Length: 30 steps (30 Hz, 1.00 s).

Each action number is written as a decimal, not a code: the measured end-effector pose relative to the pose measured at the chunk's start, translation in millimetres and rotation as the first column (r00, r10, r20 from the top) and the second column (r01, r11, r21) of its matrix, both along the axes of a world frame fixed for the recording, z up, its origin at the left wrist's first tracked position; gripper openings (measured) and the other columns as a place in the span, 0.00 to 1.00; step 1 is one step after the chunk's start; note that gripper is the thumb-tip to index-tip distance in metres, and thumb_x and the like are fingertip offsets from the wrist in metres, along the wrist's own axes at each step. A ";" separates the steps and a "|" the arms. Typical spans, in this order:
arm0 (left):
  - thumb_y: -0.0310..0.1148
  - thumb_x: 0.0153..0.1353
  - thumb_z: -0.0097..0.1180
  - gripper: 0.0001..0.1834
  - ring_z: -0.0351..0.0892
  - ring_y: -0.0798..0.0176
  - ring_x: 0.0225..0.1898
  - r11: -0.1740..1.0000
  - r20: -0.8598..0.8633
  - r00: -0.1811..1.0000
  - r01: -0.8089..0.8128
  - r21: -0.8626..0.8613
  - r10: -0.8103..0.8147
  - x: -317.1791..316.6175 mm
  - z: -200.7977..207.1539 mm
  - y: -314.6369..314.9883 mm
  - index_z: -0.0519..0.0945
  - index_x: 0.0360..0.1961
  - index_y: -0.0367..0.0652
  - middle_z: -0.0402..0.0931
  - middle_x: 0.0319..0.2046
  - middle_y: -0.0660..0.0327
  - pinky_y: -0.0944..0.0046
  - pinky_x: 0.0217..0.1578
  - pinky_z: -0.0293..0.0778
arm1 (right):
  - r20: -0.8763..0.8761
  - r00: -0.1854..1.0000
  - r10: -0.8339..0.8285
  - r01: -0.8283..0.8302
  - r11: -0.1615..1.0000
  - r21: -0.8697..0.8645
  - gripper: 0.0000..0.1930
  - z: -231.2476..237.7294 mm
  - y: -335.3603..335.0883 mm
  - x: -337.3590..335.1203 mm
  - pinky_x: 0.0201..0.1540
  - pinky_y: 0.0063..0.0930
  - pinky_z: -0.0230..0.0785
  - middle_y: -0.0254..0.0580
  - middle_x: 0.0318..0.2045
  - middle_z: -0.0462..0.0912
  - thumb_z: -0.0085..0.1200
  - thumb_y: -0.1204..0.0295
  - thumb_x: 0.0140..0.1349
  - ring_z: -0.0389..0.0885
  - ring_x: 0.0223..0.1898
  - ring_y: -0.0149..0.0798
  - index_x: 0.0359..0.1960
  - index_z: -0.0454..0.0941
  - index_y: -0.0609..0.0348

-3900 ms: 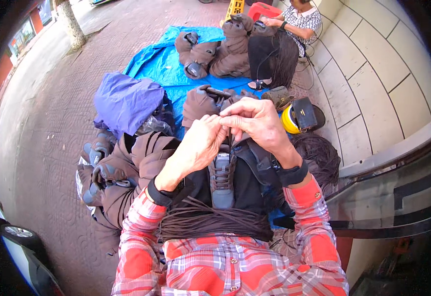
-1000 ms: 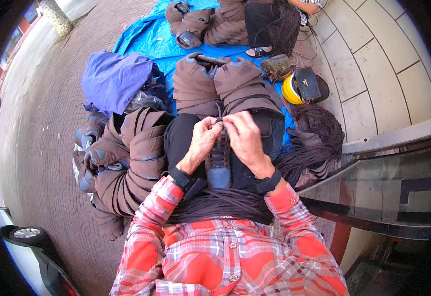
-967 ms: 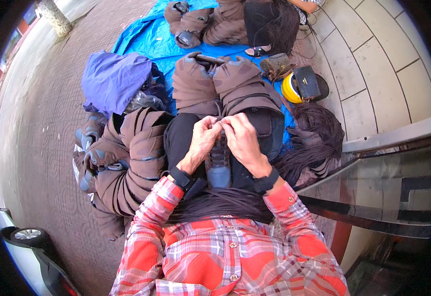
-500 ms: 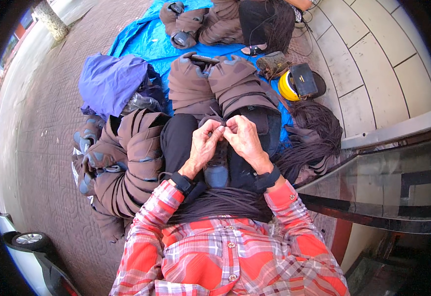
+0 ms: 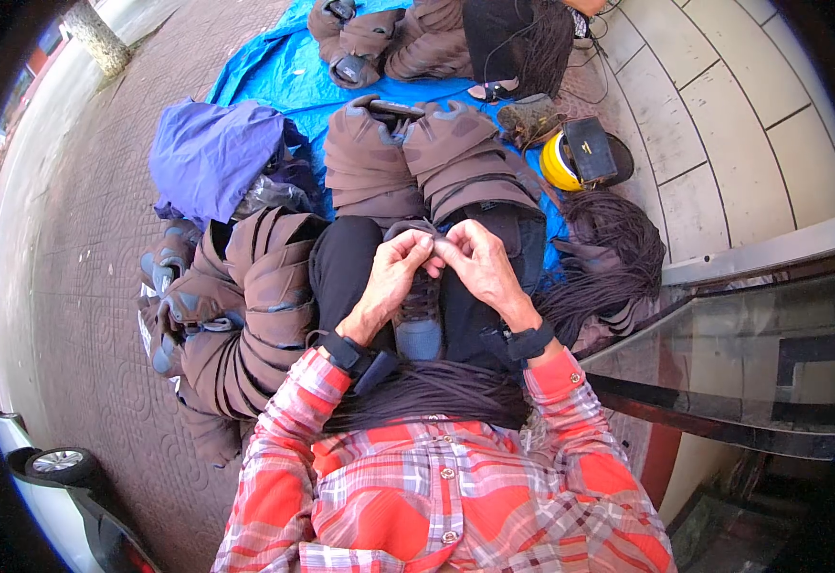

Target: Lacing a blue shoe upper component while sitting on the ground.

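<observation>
A brown shoe upper with a blue-grey toe (image 5: 419, 339) lies between my knees, toe toward me, with dark lacing along its middle. At its far end my left hand (image 5: 396, 282) pinches with thumb and forefinger on a dark shoelace. My right hand (image 5: 482, 267) is closed in a pinch right beside it, on the same lace; the fingertips of both hands almost touch and partly hide it. Across my lap rests a thick bundle of dark shoelaces (image 5: 427, 396).
Stacked brown shoe uppers stand ahead (image 5: 369, 158) and at my left (image 5: 274, 267). A purple cloth (image 5: 212, 153) lies beyond the left stack. At right are a lace heap (image 5: 613, 244) and a yellow container (image 5: 559, 164) with a black box. Another person's dark-clothed leg (image 5: 494, 43) shows far ahead on the blue tarp (image 5: 269, 72).
Both hands stay together at the upper's far end. My right wrist has shifted slightly right and the fingers have changed their pinch. The loose lace ends stand up less visibly.
</observation>
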State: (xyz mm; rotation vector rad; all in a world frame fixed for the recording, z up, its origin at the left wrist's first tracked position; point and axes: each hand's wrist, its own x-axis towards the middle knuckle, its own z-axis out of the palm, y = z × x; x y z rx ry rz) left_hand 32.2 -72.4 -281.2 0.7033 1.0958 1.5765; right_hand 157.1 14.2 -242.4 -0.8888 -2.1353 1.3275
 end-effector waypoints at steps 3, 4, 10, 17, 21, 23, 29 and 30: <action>0.33 0.66 0.47 0.11 0.71 0.74 0.24 0.997 -0.209 0.976 0.040 -0.069 -0.054 6.5 -6.3 -0.8 0.77 0.37 0.36 0.76 0.25 0.65 0.74 0.27 0.69 | -0.169 0.955 -0.243 0.207 0.957 -0.202 0.11 -15.3 11.8 -9.1 0.23 0.22 0.65 0.33 0.20 0.74 0.54 0.67 0.60 0.70 0.18 0.26 0.28 0.72 0.65; 0.32 0.65 0.48 0.10 0.71 0.74 0.24 0.997 -0.289 0.957 0.014 -0.077 -0.035 17.5 -5.9 -4.7 0.76 0.39 0.36 0.76 0.24 0.65 0.74 0.27 0.69 | -0.195 0.940 -0.281 0.196 0.910 -0.366 0.12 -19.0 21.4 -7.0 0.19 0.19 0.62 0.31 0.18 0.73 0.54 0.66 0.61 0.68 0.16 0.23 0.30 0.73 0.64; 0.30 0.61 0.51 0.10 0.75 0.63 0.37 0.936 -0.672 0.652 -0.259 0.237 0.350 -30.4 -2.7 -11.1 0.77 0.40 0.36 0.76 0.34 0.59 0.64 0.41 0.72 | 0.106 0.986 0.129 -0.085 0.935 -0.345 0.11 20.1 49.2 21.4 0.21 0.20 0.67 0.34 0.24 0.76 0.54 0.65 0.60 0.75 0.23 0.26 0.36 0.76 0.61; 0.45 0.50 0.52 0.23 0.79 0.49 0.41 0.664 -0.672 0.041 0.212 -0.717 -0.739 -101.1 -22.5 84.7 0.80 0.39 0.38 0.79 0.37 0.46 0.53 0.38 0.73 | 0.577 0.760 0.297 -0.634 0.150 0.758 0.14 5.0 79.4 -38.8 0.64 0.47 0.49 0.35 0.43 0.77 0.58 0.70 0.45 0.62 0.61 0.42 0.37 0.77 0.51; 0.40 0.53 0.45 0.23 0.76 0.49 0.48 0.625 -0.660 -0.065 0.267 -0.734 -0.748 -73.1 -22.0 101.0 0.79 0.46 0.41 0.76 0.46 0.49 0.56 0.47 0.70 | 0.611 0.736 0.292 -0.652 0.063 0.755 0.08 -18.4 103.2 -24.5 0.60 0.47 0.53 0.31 0.35 0.76 0.55 0.69 0.44 0.67 0.54 0.40 0.29 0.79 0.45; 0.40 0.54 0.45 0.25 0.77 0.48 0.44 0.663 -0.800 -0.156 0.480 -0.574 -0.580 -102.8 -55.8 85.4 0.73 0.50 0.35 0.77 0.43 0.45 0.55 0.42 0.72 | 0.590 0.722 0.363 -0.649 0.057 0.759 0.05 -17.7 95.3 -36.6 0.55 0.43 0.56 0.30 0.33 0.76 0.55 0.67 0.45 0.69 0.49 0.39 0.25 0.80 0.45; 0.33 0.53 0.48 0.20 0.76 0.43 0.39 0.763 -0.768 0.162 0.355 -0.540 -0.620 -78.2 -39.3 61.8 0.71 0.47 0.33 0.77 0.37 0.45 0.53 0.38 0.71 | 0.674 0.719 0.168 -0.694 0.116 0.711 0.05 -34.4 92.0 -30.3 0.51 0.39 0.58 0.29 0.26 0.76 0.52 0.67 0.46 0.70 0.44 0.37 0.18 0.80 0.47; 0.32 0.52 0.50 0.17 0.76 0.41 0.37 0.784 -0.778 0.201 0.357 -0.508 -0.595 -78.2 -30.9 57.8 0.72 0.41 0.33 0.75 0.33 0.44 0.52 0.35 0.70 | 0.691 0.709 0.143 -0.705 0.114 0.700 0.06 -30.7 89.1 -34.5 0.50 0.38 0.59 0.29 0.24 0.76 0.52 0.67 0.47 0.71 0.42 0.37 0.18 0.80 0.48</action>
